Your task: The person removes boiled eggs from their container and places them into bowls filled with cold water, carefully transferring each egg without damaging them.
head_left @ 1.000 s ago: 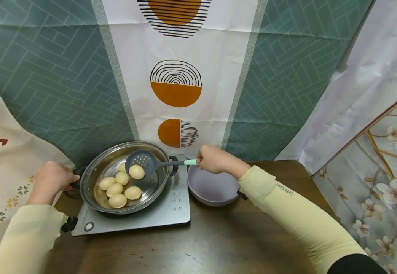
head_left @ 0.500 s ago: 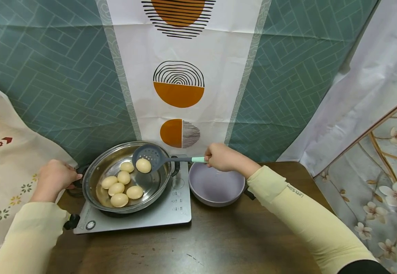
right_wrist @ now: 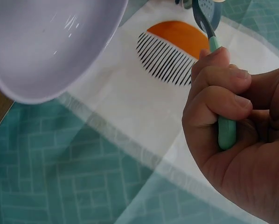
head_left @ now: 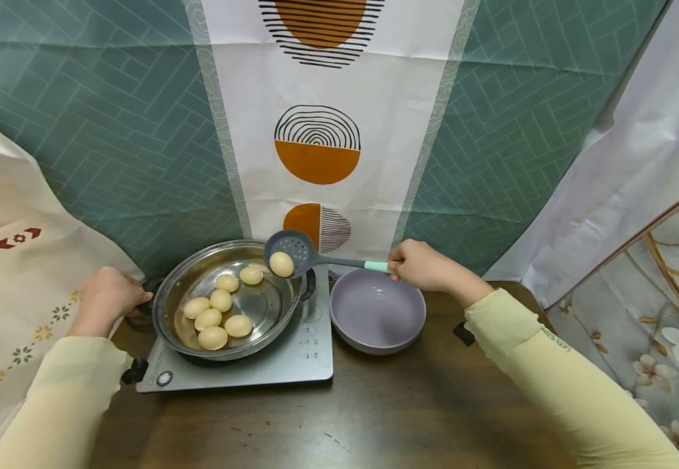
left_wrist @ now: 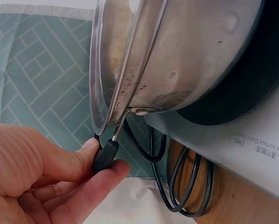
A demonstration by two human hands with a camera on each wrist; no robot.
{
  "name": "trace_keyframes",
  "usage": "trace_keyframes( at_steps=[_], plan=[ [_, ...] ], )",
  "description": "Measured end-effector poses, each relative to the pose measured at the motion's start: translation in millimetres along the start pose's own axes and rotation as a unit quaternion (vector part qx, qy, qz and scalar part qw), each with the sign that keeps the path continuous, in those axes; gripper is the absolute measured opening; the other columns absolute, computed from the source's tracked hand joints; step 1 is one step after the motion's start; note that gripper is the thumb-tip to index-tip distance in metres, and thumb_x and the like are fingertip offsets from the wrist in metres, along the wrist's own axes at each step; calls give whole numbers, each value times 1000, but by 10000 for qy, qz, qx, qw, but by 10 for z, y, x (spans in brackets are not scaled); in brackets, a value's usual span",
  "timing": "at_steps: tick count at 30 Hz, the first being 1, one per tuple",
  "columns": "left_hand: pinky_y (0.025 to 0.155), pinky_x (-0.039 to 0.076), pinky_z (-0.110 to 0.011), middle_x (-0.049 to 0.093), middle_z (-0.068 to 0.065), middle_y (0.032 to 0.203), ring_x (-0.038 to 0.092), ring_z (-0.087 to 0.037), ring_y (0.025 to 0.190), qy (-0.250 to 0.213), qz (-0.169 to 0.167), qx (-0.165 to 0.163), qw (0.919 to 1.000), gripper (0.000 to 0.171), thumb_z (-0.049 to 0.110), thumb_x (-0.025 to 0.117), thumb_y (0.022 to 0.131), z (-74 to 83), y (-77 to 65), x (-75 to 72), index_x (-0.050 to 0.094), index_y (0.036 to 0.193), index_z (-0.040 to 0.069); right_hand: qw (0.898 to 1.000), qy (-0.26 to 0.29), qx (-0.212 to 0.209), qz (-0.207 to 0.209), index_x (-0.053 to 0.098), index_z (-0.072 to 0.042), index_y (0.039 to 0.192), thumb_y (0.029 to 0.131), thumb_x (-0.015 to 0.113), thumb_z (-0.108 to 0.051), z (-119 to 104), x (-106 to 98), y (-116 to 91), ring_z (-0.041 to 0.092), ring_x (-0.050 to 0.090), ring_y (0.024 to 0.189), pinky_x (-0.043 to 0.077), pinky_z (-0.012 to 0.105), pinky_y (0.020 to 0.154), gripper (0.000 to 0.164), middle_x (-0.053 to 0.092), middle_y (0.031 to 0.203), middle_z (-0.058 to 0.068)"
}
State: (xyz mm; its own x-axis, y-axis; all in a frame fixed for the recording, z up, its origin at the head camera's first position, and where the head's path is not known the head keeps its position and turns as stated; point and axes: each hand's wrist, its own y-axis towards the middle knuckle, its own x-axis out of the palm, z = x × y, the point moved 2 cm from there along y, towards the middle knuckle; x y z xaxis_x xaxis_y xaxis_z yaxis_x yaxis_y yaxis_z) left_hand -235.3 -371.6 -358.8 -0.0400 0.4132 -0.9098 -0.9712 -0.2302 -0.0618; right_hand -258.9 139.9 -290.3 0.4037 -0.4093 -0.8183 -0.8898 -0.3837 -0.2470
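My left hand (head_left: pixel 109 296) pinches the black side handle (left_wrist: pixel 106 156) of a wide steel pan (head_left: pixel 271 303) between thumb and fingers. Several cream-coloured eggs (head_left: pixel 213 338) lie on the pan's floor. In my right hand (head_left: pixel 424 266) is a grey skimmer (head_left: pixel 300 246), gripped by its mint-green handle (right_wrist: pixel 227 133) with the fingers curled round it. One egg (head_left: pixel 282 264) rides in the skimmer's perforated head, which overlaps the pan's back right rim in the head view. A lilac bowl (head_left: pixel 377 309) stands right of the pan, below the skimmer's handle and my right hand.
The pan sits on a silver induction cooktop (head_left: pixel 310 368) on a dark wooden table (head_left: pixel 269 423). Black cable (left_wrist: pixel 177 200) loops beneath the pan's left handle. A patterned cloth (head_left: pixel 105 130) hangs right behind, with a cream cloth (head_left: pixel 17 260) at the left.
The skimmer, with the egg in it, has moved right from over the pan's middle to its right rim. My left hand has stayed on the pan handle.
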Motion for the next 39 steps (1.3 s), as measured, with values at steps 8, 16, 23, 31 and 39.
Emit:
trace_keyframes(
  at_steps=[8,16,23,31,39],
  plan=[
    [51,42,-29,65,-5,54,64,-17,48,-54,15,53,10000,22,21,71,79,44,21,1,71,73,0,9994,283,164,85,66,-1,96,99,43,-14,310,-126,-182,10,35,53,31,21,48,26,55,71,1],
    [46,41,-27,63,-3,50,63,-16,47,15,21,43,10000,21,19,70,79,41,34,15,70,67,2,9990,387,174,171,65,-1,90,98,43,-14,556,-175,-376,9,34,54,29,20,47,26,54,71,2],
    [46,41,-27,62,-2,49,62,-15,46,58,37,87,9999,22,20,70,79,16,-11,7,68,65,3,9983,501,274,108,64,0,93,98,43,-13,720,-162,-498,10,35,55,30,20,48,25,54,72,0],
    [62,46,-43,62,0,51,65,-18,51,381,-116,171,9991,24,22,68,82,11,1,9,68,65,5,9986,458,228,113,66,0,91,97,45,-11,923,-110,-642,8,36,54,32,20,48,24,52,67,-1],
    [78,39,-59,62,1,50,61,-12,46,631,-211,328,9972,29,24,66,83,46,13,-18,66,59,9,9988,269,372,178,64,-5,84,97,47,-13,1147,-43,-756,10,32,55,29,21,47,23,52,71,2]
  ],
)
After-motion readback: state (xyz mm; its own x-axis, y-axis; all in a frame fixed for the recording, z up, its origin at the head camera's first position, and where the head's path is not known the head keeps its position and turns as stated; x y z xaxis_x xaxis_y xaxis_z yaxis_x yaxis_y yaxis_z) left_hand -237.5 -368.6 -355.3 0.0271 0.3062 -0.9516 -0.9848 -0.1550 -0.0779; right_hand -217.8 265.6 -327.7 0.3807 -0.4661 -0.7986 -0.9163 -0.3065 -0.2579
